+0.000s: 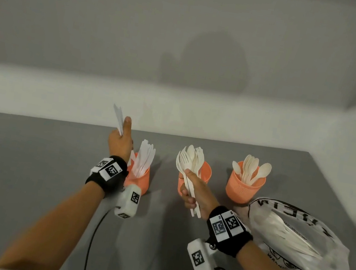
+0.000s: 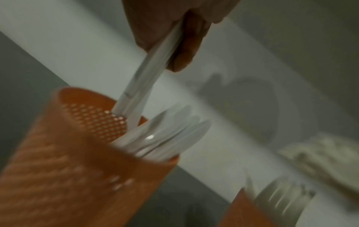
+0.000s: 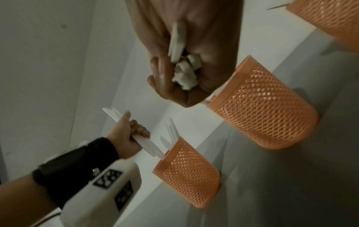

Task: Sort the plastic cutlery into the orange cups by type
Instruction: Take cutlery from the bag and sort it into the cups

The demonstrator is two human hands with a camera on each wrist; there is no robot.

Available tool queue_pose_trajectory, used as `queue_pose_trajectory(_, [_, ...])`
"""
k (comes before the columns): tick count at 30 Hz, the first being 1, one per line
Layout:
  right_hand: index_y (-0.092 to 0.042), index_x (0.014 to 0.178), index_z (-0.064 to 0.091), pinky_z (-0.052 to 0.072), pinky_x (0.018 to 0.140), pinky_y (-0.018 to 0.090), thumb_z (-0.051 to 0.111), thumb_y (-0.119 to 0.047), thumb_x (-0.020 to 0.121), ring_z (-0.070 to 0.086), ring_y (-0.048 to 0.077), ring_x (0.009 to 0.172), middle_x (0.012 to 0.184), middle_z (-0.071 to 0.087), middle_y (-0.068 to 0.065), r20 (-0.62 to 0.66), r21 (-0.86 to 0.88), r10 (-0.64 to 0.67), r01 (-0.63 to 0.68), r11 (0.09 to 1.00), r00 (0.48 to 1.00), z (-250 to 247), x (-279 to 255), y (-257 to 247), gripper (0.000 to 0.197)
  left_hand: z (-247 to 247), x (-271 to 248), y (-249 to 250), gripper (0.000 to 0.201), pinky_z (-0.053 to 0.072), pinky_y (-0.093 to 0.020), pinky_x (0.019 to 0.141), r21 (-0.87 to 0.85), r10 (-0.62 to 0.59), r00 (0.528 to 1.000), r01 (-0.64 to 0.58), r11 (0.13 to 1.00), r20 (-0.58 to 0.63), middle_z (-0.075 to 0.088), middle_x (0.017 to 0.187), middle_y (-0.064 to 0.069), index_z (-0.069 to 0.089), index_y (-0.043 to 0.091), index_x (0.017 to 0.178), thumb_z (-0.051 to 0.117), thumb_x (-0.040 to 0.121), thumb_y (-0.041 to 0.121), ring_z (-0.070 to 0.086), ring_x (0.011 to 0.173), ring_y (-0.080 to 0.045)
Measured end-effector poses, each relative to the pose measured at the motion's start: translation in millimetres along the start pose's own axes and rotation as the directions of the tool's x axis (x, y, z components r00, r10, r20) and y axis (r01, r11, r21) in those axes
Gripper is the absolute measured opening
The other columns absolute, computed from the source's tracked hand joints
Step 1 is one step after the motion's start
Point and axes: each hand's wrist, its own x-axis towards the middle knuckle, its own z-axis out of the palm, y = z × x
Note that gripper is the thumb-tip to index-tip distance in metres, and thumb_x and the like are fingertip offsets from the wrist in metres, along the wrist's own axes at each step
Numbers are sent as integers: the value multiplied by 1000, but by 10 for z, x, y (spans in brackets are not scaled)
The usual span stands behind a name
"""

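My left hand [image 1: 121, 143] has its fingers curled round a few knives [image 1: 118, 119], handle ends dipping into the knife cup [image 1: 138, 180] at 9 o'clock. My right hand [image 1: 193, 190] grips a bunch of forks [image 1: 187, 162] just in front of the middle cup [image 1: 205, 171], which already has forks in it. The cup [image 1: 244, 189] at 3 o'clock holds spoons. I judge the sorting well along, but the bag [image 1: 296, 239] on the table [image 1: 27, 156] still holds cutlery.
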Motion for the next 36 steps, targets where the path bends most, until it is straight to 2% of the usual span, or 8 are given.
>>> queue_pose_trajectory(9, [-16,87,49,22,31,14,33,-34,97,31,3,32,55,46,-3,30,26,24,-25,999,999,-81,-63,-34,26,-40,-73,-383,31,38,-31,65,295,148,986,-164,941,77,49,71,-11,51,4,73,53,92,28,45,66,-21])
queue_pose_trajectory(13, [-15,96,50,25,32,14,37,-32,99,34,3,31,59,48,1,18,-1,-48,48,999,999,-83,-70,-8,22,-87,-100,-327,37,41,-38,94,497,258,965,-248,831,50,51,116,-18,61,2,109,60,88,32,46,112,-30])
queue_pose_trajectory(15, [-15,104,50,26,33,14,39,-33,99,35,4,32,61,49,2,9,-5,-86,86,996,996,-92,-68,13,22,-98,-164,-239,40,38,-37,98,482,347,938,-314,818,22,48,123,-18,56,4,120,58,89,30,41,120,-30])
queue_pose_trajectory(18, [-11,122,46,27,33,14,39,-33,99,35,4,32,63,50,4,-12,-14,-123,123,992,992,-93,-53,44,32,-47,-441,-59,26,44,-32,87,282,415,909,-406,869,30,55,110,-5,58,8,113,53,92,23,51,102,-19])
queue_pose_trajectory(23, [-8,131,40,27,32,14,37,-32,100,36,4,31,64,50,4,-27,-49,-212,211,976,977,-39,-66,51,39,174,-1018,-21,14,41,-3,65,145,179,954,-218,965,240,57,79,10,58,18,92,49,95,28,52,71,1])
queue_pose_trajectory(27, [-14,129,41,29,34,15,39,-33,99,38,6,33,62,51,4,-23,-63,-261,259,964,965,0,-126,55,36,379,-1243,-153,26,43,-15,61,162,-19,899,-58,985,438,58,66,3,57,12,84,50,93,35,55,60,-6])
queue_pose_trajectory(30, [-15,127,44,29,36,16,40,-33,99,40,9,37,58,51,1,-14,-51,-254,253,966,967,9,-154,78,34,479,-1280,-188,27,45,-29,64,162,-66,897,-6,987,437,60,65,-2,64,10,87,51,92,33,54,57,-14])
queue_pose_trajectory(36, [-6,107,56,39,39,21,42,-33,98,50,12,40,55,59,1,-4,-108,-259,257,960,966,-67,-230,91,32,532,-1268,-194,29,47,-35,70,166,-171,896,111,980,410,60,65,-5,66,1,88,50,94,25,56,62,-20])
